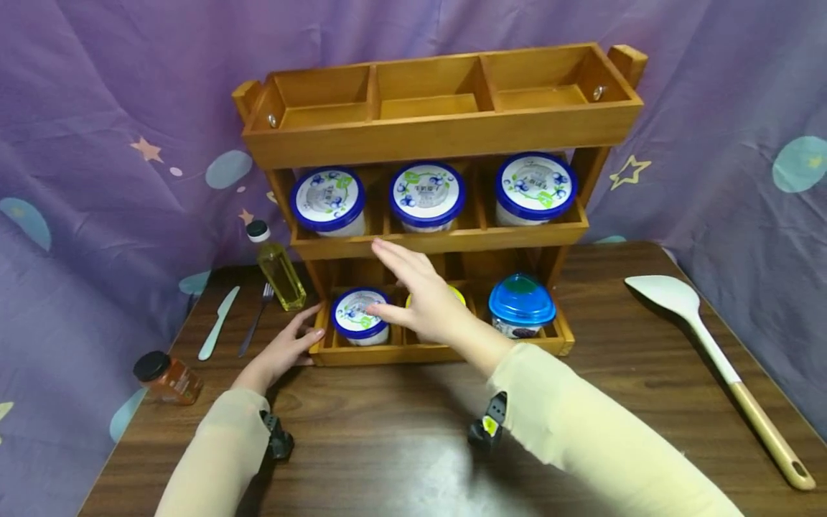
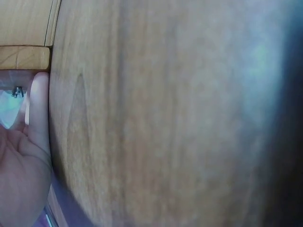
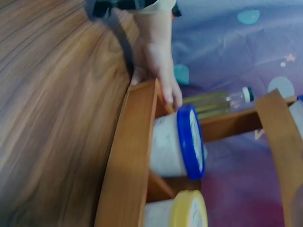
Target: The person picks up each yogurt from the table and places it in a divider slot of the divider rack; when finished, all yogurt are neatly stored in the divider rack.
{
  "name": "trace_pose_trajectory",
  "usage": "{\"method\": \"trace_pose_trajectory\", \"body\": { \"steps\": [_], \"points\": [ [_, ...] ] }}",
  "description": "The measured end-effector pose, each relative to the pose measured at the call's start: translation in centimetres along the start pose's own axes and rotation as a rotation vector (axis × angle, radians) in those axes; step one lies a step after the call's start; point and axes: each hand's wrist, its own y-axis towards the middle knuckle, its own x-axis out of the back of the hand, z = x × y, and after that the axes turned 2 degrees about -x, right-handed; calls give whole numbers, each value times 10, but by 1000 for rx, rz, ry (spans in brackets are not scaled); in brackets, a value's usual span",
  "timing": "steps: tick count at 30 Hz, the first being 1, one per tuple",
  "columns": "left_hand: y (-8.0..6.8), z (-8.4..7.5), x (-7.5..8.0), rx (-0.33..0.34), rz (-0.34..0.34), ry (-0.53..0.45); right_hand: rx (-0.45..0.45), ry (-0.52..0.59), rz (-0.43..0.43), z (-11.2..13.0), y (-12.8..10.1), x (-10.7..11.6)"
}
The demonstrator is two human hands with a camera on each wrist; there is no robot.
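Observation:
My left hand rests against the left end of a three-tier wooden rack, its straight thumb touching the end in the left wrist view. My right hand hangs in front of the lower tiers, fingers extended and holding nothing. Behind it, a tub with a yellow lid is mostly hidden in the head view. To its left in the bottom tier sits a blue-lidded white tub with a blueberry print. A tub with a domed blue lid occupies the right compartment.
The middle tier carries three blue-lidded tubs; the top tier has three compartments. An oil bottle, a fork, a pale knife and a dark-capped jar are at left. A white spoon with a wooden handle lies right.

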Motion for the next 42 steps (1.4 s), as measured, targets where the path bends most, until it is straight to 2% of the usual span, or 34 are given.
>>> {"method": "trace_pose_trajectory", "body": {
  "steps": [3,6,19,24,33,42],
  "points": [
    [2,0,0,-9,3,10,25,4,26,-9,-9,7],
    [4,-2,-2,-15,10,18,13,11,52,-19,-18,15],
    [3,-2,-1,-12,2,25,-111,-40,92,-49,-55,44],
    [2,-3,-2,-31,-5,15,-149,-48,103,-62,-70,58],
    [-2,-3,-4,-1,5,1,-195,-66,57,-78,-97,77],
    [-3,-8,-4,-20,9,17,-268,-97,35,-89,-120,99]
  ]
}}
